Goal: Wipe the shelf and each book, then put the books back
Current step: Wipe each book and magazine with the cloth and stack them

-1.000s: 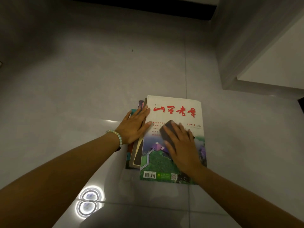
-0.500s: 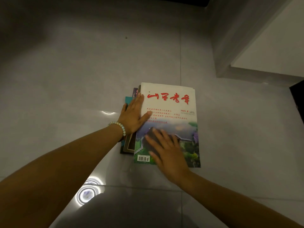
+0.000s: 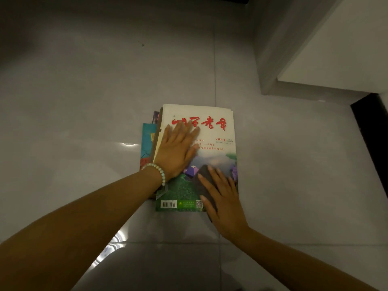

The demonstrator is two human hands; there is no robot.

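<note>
Nearest me: right hand (image 3: 225,204) lies flat, fingers straight, pressing a dark grey cloth (image 3: 204,175) onto the near right corner of the magazine (image 3: 216,114). No pinch or curl, the palm alone pins the cloth.

Left hand (image 3: 176,152), bead bracelet (image 3: 158,172) at the wrist, is spread flat on the magazine's left half, steadying it. Holds nothing.

The magazine tops a stack of books (image 3: 148,137) whose edges poke out on its left, all on the tiled floor (image 3: 84,101).

Far right of the magazine, well apart: a white unit (image 3: 346,55). Possibly the shelf, I can't confirm.

My read: book-wiping step, front cover of the top one. The patch under the left hand looks uncovered by the cloth. Next call: lift the left hand clear, sweep the cloth over the far half, then flip or set this one aside and take the next.
</note>
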